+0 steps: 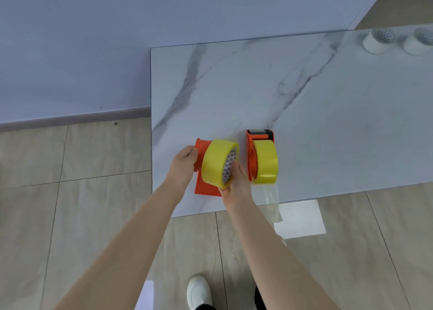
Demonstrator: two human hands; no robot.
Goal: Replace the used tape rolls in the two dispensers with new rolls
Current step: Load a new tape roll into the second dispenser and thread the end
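Observation:
My left hand (184, 163) grips an orange tape dispenser (203, 188) at the near left corner of the marble table (293, 94). A full yellow tape roll (216, 163) sits against that dispenser's side, and my right hand (235, 183) holds the roll from the right, with fingers at its patterned core. A second orange dispenser (251, 156) stands just to the right, upright, with a yellow roll (266, 163) mounted in it. A clear strip of tape (271, 202) hangs from it over the table's front edge.
Two white, nearly spent tape rolls (378, 40) (419, 41) stand at the table's far right. The table's left edge lies by my left hand, with tiled floor (93, 192) below. My white shoe (199, 291) is on the floor near the front edge.

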